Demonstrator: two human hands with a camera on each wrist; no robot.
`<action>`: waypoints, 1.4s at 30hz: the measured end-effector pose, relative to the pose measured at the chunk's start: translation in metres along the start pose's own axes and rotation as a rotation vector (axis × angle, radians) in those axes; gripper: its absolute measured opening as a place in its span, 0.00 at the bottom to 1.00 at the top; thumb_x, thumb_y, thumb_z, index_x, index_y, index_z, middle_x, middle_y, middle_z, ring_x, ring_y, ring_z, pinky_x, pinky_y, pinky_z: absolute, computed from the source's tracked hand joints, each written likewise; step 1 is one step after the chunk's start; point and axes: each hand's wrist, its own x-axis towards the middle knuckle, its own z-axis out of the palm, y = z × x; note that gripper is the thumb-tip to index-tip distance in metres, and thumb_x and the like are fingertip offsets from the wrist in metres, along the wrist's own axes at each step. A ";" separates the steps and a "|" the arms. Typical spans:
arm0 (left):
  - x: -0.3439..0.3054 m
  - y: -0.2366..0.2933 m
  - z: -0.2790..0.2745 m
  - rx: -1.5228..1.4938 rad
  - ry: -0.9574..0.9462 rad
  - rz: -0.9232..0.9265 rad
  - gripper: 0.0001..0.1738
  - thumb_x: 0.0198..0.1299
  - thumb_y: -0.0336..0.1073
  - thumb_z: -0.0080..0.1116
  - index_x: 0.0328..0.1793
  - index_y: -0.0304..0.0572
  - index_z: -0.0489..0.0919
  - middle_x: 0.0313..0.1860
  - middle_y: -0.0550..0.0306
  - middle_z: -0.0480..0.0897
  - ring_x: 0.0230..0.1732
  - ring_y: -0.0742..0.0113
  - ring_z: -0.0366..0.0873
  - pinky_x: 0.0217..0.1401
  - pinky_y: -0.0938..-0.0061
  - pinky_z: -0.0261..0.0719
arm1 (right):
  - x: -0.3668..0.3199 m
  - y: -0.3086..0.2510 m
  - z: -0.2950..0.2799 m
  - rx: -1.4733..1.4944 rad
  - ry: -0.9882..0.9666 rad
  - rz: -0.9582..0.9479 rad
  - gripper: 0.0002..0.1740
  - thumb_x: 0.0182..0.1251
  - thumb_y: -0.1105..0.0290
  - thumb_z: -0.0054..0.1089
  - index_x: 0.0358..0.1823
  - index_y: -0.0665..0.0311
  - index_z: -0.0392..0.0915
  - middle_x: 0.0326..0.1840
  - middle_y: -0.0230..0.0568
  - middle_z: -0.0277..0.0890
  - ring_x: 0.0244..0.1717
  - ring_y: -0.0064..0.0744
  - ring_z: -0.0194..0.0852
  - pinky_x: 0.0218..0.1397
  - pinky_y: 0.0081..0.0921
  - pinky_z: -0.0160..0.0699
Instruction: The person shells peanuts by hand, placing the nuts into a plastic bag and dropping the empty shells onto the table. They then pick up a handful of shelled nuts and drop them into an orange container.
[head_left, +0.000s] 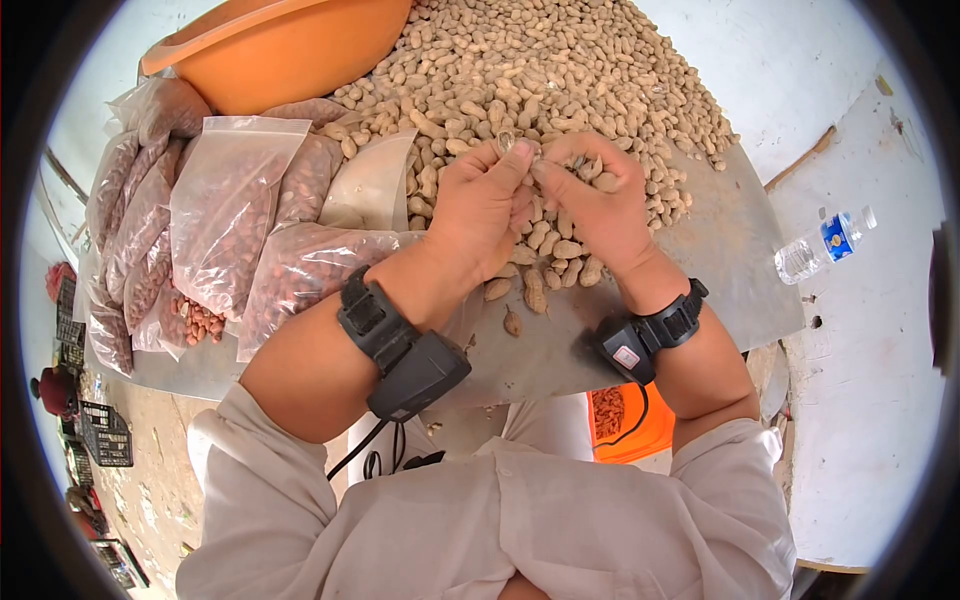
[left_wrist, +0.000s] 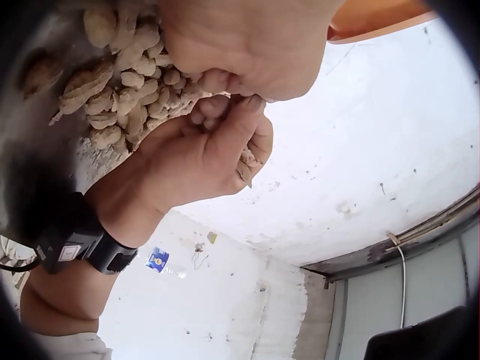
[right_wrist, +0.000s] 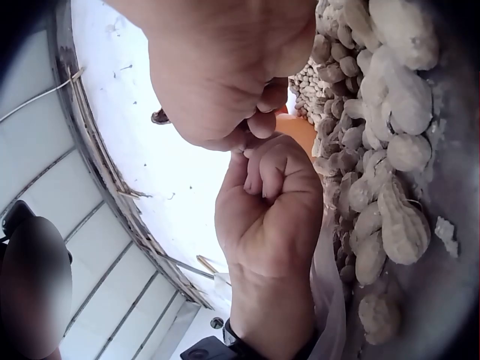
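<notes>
In the head view, my left hand (head_left: 478, 205) and right hand (head_left: 605, 210) meet fingertip to fingertip over the near part of a large heap of unshelled peanuts (head_left: 560, 85). At the left thumb tip, the left hand pinches a peanut shell (head_left: 506, 142) that looks split. The right hand's fingers curl round peanut shells (head_left: 597, 168), and its thumb reaches toward the left fingertips. Shell pieces (left_wrist: 247, 159) also show inside the curled right fingers in the left wrist view. Fingers hide whatever lies between the two thumbs.
Clear bags of shelled peanuts (head_left: 225, 215) stand on the left of the metal table (head_left: 730, 260), with loose kernels (head_left: 200, 322) beside them. An orange basin (head_left: 280, 50) is behind. A plastic bottle (head_left: 820, 247) appears at right. Below the table sits an orange container (head_left: 640, 440) of reddish kernels.
</notes>
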 end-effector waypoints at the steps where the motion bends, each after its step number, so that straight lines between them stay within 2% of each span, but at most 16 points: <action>1: 0.000 0.000 0.000 0.065 -0.002 0.041 0.08 0.64 0.34 0.51 0.32 0.41 0.73 0.21 0.66 0.71 0.19 0.80 0.62 0.21 0.84 0.59 | 0.001 0.001 0.000 0.133 0.005 0.079 0.05 0.57 0.74 0.62 0.33 0.65 0.75 0.27 0.34 0.75 0.25 0.20 0.71 0.27 0.16 0.69; 3: -0.003 0.001 0.003 0.166 -0.021 0.116 0.08 0.64 0.33 0.50 0.33 0.40 0.73 0.22 0.64 0.73 0.21 0.79 0.65 0.23 0.85 0.62 | 0.003 0.004 0.001 0.399 0.015 0.237 0.06 0.57 0.73 0.63 0.34 0.64 0.75 0.27 0.35 0.75 0.23 0.20 0.70 0.24 0.15 0.67; 6: -0.007 0.003 0.010 0.281 -0.053 0.202 0.07 0.64 0.32 0.49 0.34 0.38 0.74 0.23 0.63 0.75 0.23 0.79 0.69 0.25 0.85 0.66 | 0.004 -0.001 0.001 0.517 0.046 0.341 0.09 0.55 0.73 0.65 0.35 0.64 0.74 0.27 0.37 0.75 0.22 0.22 0.69 0.24 0.16 0.68; 11: -0.005 0.000 0.005 0.482 -0.042 0.321 0.07 0.64 0.32 0.50 0.33 0.37 0.75 0.22 0.64 0.75 0.23 0.81 0.68 0.25 0.86 0.66 | 0.003 -0.002 -0.001 0.694 0.026 0.374 0.07 0.56 0.75 0.63 0.34 0.63 0.75 0.28 0.37 0.76 0.25 0.25 0.72 0.28 0.17 0.71; 14: -0.004 -0.002 0.004 0.449 0.005 0.278 0.08 0.63 0.32 0.51 0.33 0.37 0.74 0.22 0.63 0.75 0.22 0.81 0.67 0.24 0.86 0.64 | 0.002 0.004 -0.001 0.737 0.004 0.368 0.06 0.57 0.77 0.61 0.34 0.63 0.75 0.28 0.37 0.76 0.27 0.26 0.74 0.29 0.18 0.72; 17: -0.001 -0.004 0.004 0.285 0.061 0.214 0.08 0.63 0.33 0.51 0.32 0.38 0.73 0.22 0.62 0.74 0.21 0.81 0.65 0.22 0.86 0.63 | 0.002 0.007 0.000 0.750 -0.007 0.345 0.05 0.57 0.78 0.60 0.34 0.64 0.75 0.28 0.37 0.76 0.29 0.27 0.75 0.30 0.18 0.73; 21: -0.003 -0.001 0.006 0.153 0.030 0.157 0.09 0.63 0.34 0.52 0.30 0.39 0.71 0.21 0.63 0.73 0.20 0.80 0.65 0.20 0.86 0.62 | 0.001 0.006 0.001 0.736 0.006 0.322 0.06 0.57 0.78 0.61 0.35 0.65 0.75 0.29 0.37 0.76 0.29 0.26 0.75 0.30 0.18 0.73; 24: -0.003 0.002 0.007 0.137 0.046 0.122 0.09 0.63 0.34 0.52 0.30 0.41 0.71 0.21 0.65 0.72 0.19 0.80 0.63 0.20 0.85 0.59 | 0.000 0.007 0.003 0.568 -0.003 0.218 0.09 0.57 0.78 0.61 0.40 0.67 0.75 0.30 0.37 0.76 0.28 0.23 0.73 0.30 0.18 0.73; 27: 0.002 0.003 -0.001 0.105 0.054 0.038 0.09 0.64 0.35 0.52 0.30 0.45 0.70 0.22 0.67 0.69 0.19 0.82 0.60 0.21 0.86 0.56 | 0.000 0.002 0.005 0.178 -0.004 0.034 0.11 0.59 0.77 0.60 0.43 0.68 0.76 0.31 0.36 0.77 0.28 0.20 0.72 0.31 0.18 0.73; 30: 0.002 0.003 -0.003 0.101 0.035 -0.001 0.11 0.63 0.35 0.53 0.28 0.46 0.69 0.22 0.68 0.69 0.19 0.82 0.60 0.20 0.86 0.56 | -0.002 0.005 0.004 0.038 -0.019 0.009 0.11 0.59 0.77 0.60 0.43 0.69 0.76 0.32 0.35 0.77 0.28 0.18 0.73 0.32 0.18 0.74; 33: 0.002 0.003 -0.002 0.098 0.043 -0.013 0.10 0.63 0.35 0.53 0.29 0.45 0.69 0.22 0.67 0.69 0.20 0.81 0.60 0.20 0.86 0.57 | -0.003 0.008 0.004 -0.110 0.040 -0.099 0.10 0.56 0.77 0.61 0.40 0.67 0.78 0.30 0.36 0.77 0.28 0.21 0.74 0.32 0.19 0.73; 36: 0.002 0.002 0.001 0.032 0.063 -0.025 0.09 0.63 0.35 0.52 0.31 0.43 0.70 0.22 0.66 0.69 0.19 0.81 0.61 0.20 0.85 0.59 | 0.001 0.004 0.003 -0.478 0.085 -0.423 0.09 0.52 0.77 0.62 0.37 0.63 0.78 0.28 0.40 0.76 0.28 0.31 0.75 0.30 0.22 0.72; 39: -0.002 0.004 0.007 -0.063 0.079 -0.063 0.08 0.65 0.34 0.51 0.32 0.42 0.70 0.23 0.66 0.69 0.21 0.81 0.61 0.20 0.85 0.60 | 0.004 0.001 0.005 -0.550 0.096 -0.556 0.08 0.50 0.77 0.61 0.33 0.60 0.77 0.26 0.42 0.73 0.27 0.40 0.73 0.28 0.26 0.70; 42: -0.003 0.005 0.008 -0.093 0.066 -0.077 0.09 0.65 0.34 0.49 0.31 0.42 0.70 0.23 0.66 0.68 0.21 0.80 0.60 0.21 0.86 0.59 | 0.003 -0.002 0.007 -0.604 0.117 -0.584 0.08 0.49 0.78 0.59 0.31 0.60 0.76 0.25 0.41 0.71 0.27 0.42 0.71 0.27 0.29 0.69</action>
